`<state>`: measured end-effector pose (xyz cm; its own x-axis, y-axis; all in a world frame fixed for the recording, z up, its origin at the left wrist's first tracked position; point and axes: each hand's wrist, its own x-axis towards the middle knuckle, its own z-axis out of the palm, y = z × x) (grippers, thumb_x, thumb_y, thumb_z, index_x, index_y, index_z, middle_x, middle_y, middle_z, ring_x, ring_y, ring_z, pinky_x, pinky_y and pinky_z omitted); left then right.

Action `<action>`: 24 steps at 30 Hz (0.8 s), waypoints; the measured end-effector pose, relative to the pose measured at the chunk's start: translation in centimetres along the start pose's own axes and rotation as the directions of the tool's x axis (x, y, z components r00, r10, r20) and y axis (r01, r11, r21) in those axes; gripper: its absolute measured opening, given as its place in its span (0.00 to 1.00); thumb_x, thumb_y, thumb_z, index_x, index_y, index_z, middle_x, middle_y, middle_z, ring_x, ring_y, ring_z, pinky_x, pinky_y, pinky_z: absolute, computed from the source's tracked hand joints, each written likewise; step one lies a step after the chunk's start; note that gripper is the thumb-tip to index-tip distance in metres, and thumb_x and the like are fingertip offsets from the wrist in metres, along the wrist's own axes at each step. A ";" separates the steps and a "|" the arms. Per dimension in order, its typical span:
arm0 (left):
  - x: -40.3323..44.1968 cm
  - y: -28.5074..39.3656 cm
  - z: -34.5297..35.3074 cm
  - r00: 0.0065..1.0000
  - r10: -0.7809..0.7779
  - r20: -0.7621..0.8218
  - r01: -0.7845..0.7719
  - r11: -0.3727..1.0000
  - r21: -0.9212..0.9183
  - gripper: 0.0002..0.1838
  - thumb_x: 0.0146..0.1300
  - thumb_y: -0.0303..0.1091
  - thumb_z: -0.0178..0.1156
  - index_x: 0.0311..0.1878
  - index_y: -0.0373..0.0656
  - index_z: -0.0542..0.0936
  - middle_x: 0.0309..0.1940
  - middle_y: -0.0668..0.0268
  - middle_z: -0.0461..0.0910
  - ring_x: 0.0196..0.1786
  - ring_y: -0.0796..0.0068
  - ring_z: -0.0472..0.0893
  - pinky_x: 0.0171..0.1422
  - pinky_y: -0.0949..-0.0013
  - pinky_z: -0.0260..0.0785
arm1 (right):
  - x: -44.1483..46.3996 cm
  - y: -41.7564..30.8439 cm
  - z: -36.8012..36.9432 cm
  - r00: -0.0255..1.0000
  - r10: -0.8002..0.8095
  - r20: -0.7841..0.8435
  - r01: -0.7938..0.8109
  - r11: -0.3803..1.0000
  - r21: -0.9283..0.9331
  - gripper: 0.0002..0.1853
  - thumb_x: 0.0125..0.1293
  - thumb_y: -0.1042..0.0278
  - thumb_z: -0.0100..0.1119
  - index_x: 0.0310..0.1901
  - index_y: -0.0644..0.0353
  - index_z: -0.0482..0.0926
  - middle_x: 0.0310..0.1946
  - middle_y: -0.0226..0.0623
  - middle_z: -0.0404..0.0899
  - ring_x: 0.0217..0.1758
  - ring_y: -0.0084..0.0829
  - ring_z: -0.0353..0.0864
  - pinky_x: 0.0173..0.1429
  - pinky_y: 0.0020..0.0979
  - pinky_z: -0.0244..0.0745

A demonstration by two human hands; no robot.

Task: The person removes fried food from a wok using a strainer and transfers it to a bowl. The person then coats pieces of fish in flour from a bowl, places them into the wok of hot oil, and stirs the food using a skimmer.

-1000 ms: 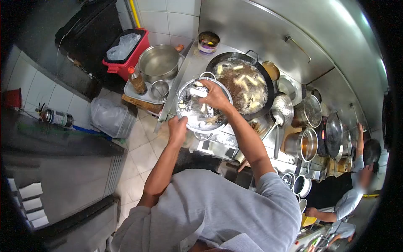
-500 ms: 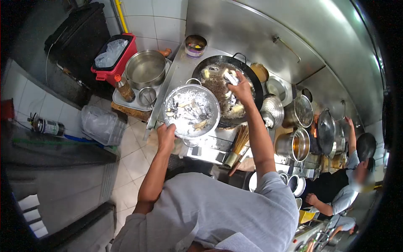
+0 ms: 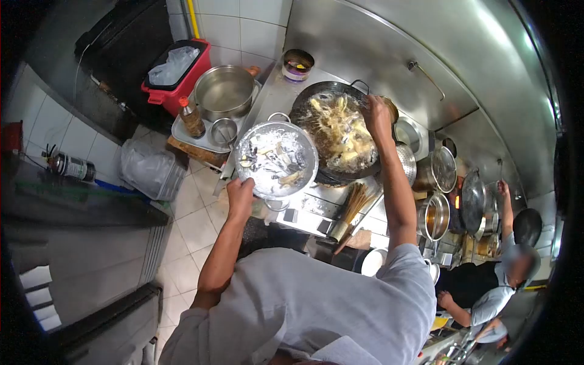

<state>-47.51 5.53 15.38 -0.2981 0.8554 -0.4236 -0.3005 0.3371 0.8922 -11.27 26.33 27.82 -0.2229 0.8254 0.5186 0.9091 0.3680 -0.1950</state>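
My left hand (image 3: 241, 196) is closed on the near rim of a round metal bowl (image 3: 311, 159) with loop handles, held level beside the wok. White flour and several coated pieces with dark skin (image 3: 281, 157) lie inside it. To its right, a black wok (image 3: 299, 114) holds bubbling oil with yellowish pieces (image 3: 344, 137) frying in it. Over the wok's right rim is my right hand (image 3: 378, 115), its fingers bunched and partly hidden; whether they hold anything does not show.
A bamboo brush (image 3: 351, 210) lies in front of the wok, and a perforated ladle (image 3: 406, 164) on its right. Left stand a steel pot (image 3: 224, 91), a sauce bottle (image 3: 191, 118) and a red bin (image 3: 176, 91). Another person (image 3: 480, 286) works at the far right among pots.
My right hand has moved right, from above the wok's middle to its right rim. The pieces it held are no longer visible in it, and the oil bubbles more strongly around more pieces.
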 end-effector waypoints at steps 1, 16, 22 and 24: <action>0.1 -0.2 0.0 1.000 0.009 0.018 -0.008 1.000 -0.030 0.16 0.58 0.26 0.55 0.48 0.30 0.81 0.39 0.59 0.85 0.37 0.69 0.86 0.36 0.64 0.81 | -0.2 -1.9 -1.1 1.000 -0.008 0.022 0.007 1.000 0.022 0.17 0.58 0.76 0.66 0.50 0.68 0.78 0.47 0.53 0.80 0.44 0.53 0.83 0.47 0.46 0.80; -0.1 -1.1 0.4 0.975 0.222 -0.012 -0.222 0.970 -0.098 0.09 0.58 0.28 0.56 0.30 0.32 0.82 0.20 0.71 0.76 0.22 0.82 0.71 0.24 0.68 0.60 | -10.7 -22.4 6.2 0.666 0.079 0.742 -0.111 0.994 -0.007 0.51 0.44 0.58 0.78 0.71 0.49 0.61 0.61 0.67 0.64 0.60 0.64 0.73 0.66 0.51 0.71; 0.0 0.3 -1.0 0.989 0.143 0.040 -0.141 0.988 -0.057 0.09 0.57 0.27 0.54 0.30 0.29 0.81 0.19 0.69 0.76 0.24 0.82 0.71 0.28 0.66 0.64 | -10.3 -20.4 9.8 0.726 0.054 0.686 -0.430 0.814 0.391 0.46 0.43 0.63 0.78 0.67 0.54 0.65 0.54 0.64 0.71 0.57 0.59 0.76 0.64 0.45 0.73; 0.5 -0.3 -1.1 0.984 0.174 0.041 -0.173 0.985 -0.023 0.10 0.57 0.27 0.55 0.31 0.29 0.81 0.20 0.68 0.78 0.24 0.82 0.72 0.28 0.67 0.65 | -9.6 -20.9 9.9 0.865 -0.020 0.502 -0.321 0.746 0.583 0.52 0.41 0.63 0.80 0.71 0.55 0.62 0.55 0.65 0.70 0.61 0.63 0.72 0.67 0.43 0.70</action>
<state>-48.54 5.44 14.69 -0.3079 0.9165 -0.2553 -0.2655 0.1749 0.9481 -31.63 14.91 18.68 -0.3872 0.9213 0.0347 0.5451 0.2591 -0.7973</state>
